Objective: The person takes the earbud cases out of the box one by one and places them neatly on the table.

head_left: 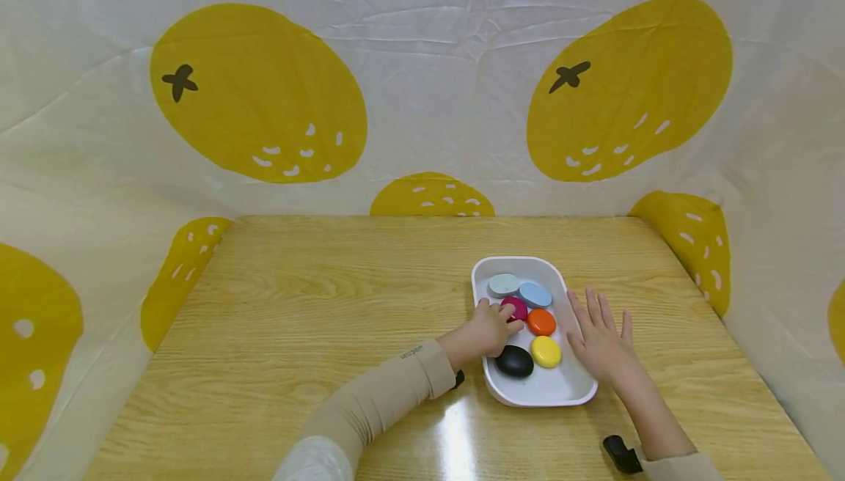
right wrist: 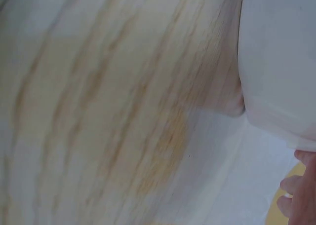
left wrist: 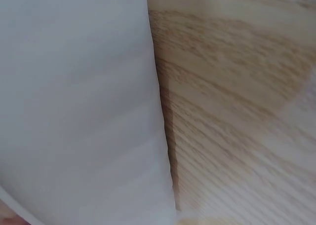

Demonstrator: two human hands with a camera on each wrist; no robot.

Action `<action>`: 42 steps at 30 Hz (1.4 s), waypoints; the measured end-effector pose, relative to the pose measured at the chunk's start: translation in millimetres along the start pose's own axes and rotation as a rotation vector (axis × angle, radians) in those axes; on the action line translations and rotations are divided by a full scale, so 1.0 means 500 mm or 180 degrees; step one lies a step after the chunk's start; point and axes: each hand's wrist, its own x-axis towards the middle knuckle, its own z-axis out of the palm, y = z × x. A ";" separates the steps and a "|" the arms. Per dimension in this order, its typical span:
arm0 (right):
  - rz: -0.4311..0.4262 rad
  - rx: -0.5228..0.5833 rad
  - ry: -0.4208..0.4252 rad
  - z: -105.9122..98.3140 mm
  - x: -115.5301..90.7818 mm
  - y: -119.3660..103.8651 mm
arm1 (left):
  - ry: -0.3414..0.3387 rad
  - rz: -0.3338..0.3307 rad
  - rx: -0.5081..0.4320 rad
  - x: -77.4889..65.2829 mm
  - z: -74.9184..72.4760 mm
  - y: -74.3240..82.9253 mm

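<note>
A white tray [head_left: 498, 389] with rounded corners holds several smooth, pebble-like pieces. My left hand [head_left: 490, 327] reaches over the tray's left rim, its curled fingers on the magenta piece [head_left: 518, 308]. Just below that hand lies a black piece [head_left: 514, 362]. Farther right are an orange piece [head_left: 542, 322] and a yellow piece [head_left: 546, 352]. At the tray's far end sit a pale mint piece [head_left: 504, 285] and a light blue piece [head_left: 535, 295]. My right hand [head_left: 601, 342], fingers spread and straight, is at the right rim; some fingertips show in the right wrist view.
The wooden table [head_left: 297, 305] extends far to the left of the tray. White cloth with yellow fruit prints [head_left: 257, 92] hangs behind and along both sides. A black strap part [head_left: 622, 454] is at the right wrist. Tray wall [left wrist: 84, 106] fills half the left wrist view.
</note>
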 end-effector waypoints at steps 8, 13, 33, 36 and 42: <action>-0.0006 -0.0020 0.0002 0.002 0.003 0.001 | 0.0186 0.0099 -0.0013 -0.004 0.007 -0.001; 0.0008 -0.0031 -0.0014 0.002 0.005 0.000 | 0.0460 0.0207 -0.0266 -0.004 0.014 -0.010; -0.0015 0.0089 -0.0007 -0.005 0.002 -0.005 | 0.1462 -0.0086 -0.1506 -0.015 0.028 -0.179; -0.0006 0.0111 -0.0012 -0.007 0.001 -0.007 | 0.1421 -0.0255 -0.1580 -0.017 0.050 -0.201; 0.0027 0.0077 -0.0034 -0.007 0.000 -0.005 | 0.1296 -0.0454 -0.1562 -0.016 0.103 -0.216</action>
